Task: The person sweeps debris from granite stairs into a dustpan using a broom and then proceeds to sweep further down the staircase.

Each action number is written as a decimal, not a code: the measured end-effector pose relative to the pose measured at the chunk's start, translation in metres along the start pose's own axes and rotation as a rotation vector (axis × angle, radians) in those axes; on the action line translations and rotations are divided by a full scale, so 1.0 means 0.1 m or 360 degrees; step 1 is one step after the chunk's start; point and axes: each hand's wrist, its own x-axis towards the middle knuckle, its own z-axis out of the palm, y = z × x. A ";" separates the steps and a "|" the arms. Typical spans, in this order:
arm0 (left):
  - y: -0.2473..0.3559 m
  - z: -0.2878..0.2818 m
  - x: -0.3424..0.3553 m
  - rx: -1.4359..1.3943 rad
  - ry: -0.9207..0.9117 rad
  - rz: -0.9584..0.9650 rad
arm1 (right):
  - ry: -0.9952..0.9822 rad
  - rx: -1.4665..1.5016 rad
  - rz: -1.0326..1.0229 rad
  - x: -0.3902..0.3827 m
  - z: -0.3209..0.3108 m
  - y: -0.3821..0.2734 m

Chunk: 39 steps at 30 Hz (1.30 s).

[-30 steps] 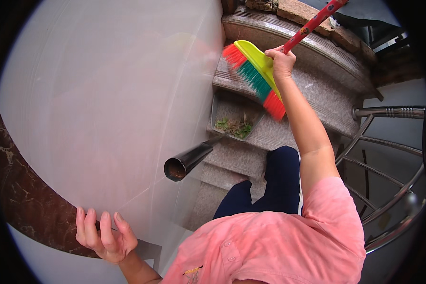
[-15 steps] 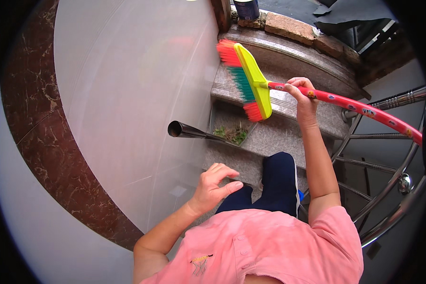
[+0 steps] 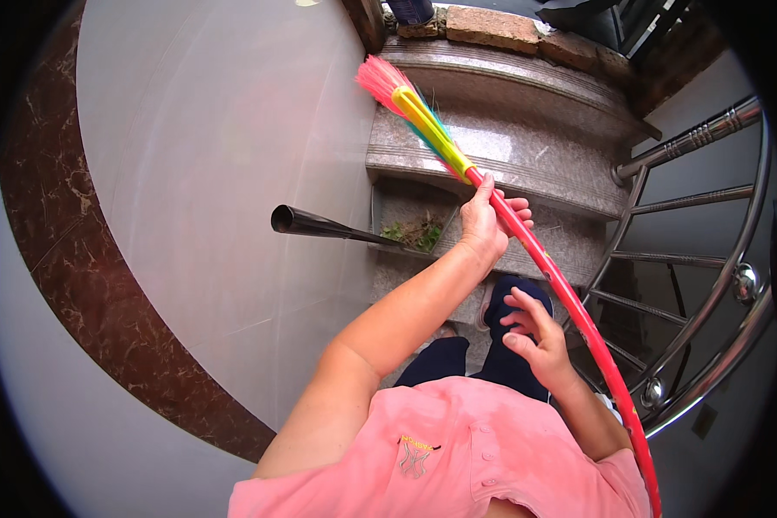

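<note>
A broom (image 3: 561, 285) with a long red handle, a yellow head and red and green bristles slants across the steps. My left hand (image 3: 485, 223) grips its handle just below the head, thumb on top and fingers partly spread. Below the handle, my right hand (image 3: 537, 338) hangs free with its fingers apart and curled, holding nothing. Left of my left hand, a dustpan (image 3: 328, 226) with a long dark tube handle rests on a step against the wall. Green leaves and dry bits (image 3: 413, 233) lie in its pan.
Stone stairs (image 3: 509, 129) climb ahead, with bricks (image 3: 492, 28) and a dark blue can (image 3: 412, 10) along the top. A metal railing (image 3: 695, 147) curves along the right. On the left runs a pale wall (image 3: 207, 173) with a dark red marble band (image 3: 60, 190).
My left hand has reached across and taken the broom near its head. My right hand has let go and dropped lower. The broom head has turned edge-on, its handle now slanting down toward me.
</note>
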 end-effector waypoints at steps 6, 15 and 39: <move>0.01 0.16 0.25 -0.0037 0.0225 0.0222 | 0.0733 -0.1333 -0.1224 -0.57 -0.29 -0.81; 0.44 0.32 0.32 0.0189 0.0100 0.0453 | 0.0431 -0.0687 0.1046 -1.77 -0.65 1.23; 0.39 -0.81 0.98 0.0346 0.0210 0.0227 | 0.0594 -0.1565 0.1023 -2.10 -0.56 1.74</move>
